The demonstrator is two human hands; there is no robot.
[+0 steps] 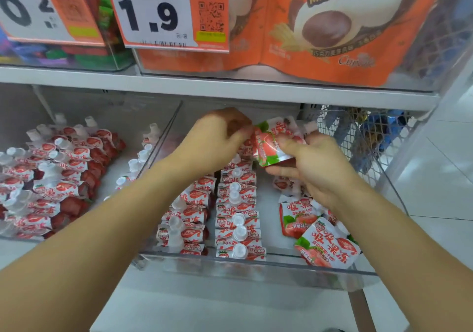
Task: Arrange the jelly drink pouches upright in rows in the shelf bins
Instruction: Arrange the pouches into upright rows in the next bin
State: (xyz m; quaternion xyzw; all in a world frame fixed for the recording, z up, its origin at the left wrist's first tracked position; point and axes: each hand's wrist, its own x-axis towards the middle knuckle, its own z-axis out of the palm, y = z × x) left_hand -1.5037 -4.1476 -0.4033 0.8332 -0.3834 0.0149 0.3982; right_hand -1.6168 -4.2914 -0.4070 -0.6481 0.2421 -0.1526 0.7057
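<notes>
A red-and-white strawberry jelly pouch [271, 142] is held above the back of the clear middle bin [256, 262]. My right hand [309, 162] grips its lower end, thumb on the front. My left hand [217, 134] pinches its upper left edge. Below, two rows of pouches [235, 211] stand upright with white caps up. Loose pouches [322, 242] lie flat at the bin's right side. The left bin [51, 173] holds several more pouches in slanted rows.
A white shelf board [204, 85] runs just above my hands, carrying orange marshmallow bags [320, 24] and a price tag [163, 11]. A wire mesh basket [363, 137] stands to the right of the bin. White floor tiles [440, 178] show at far right.
</notes>
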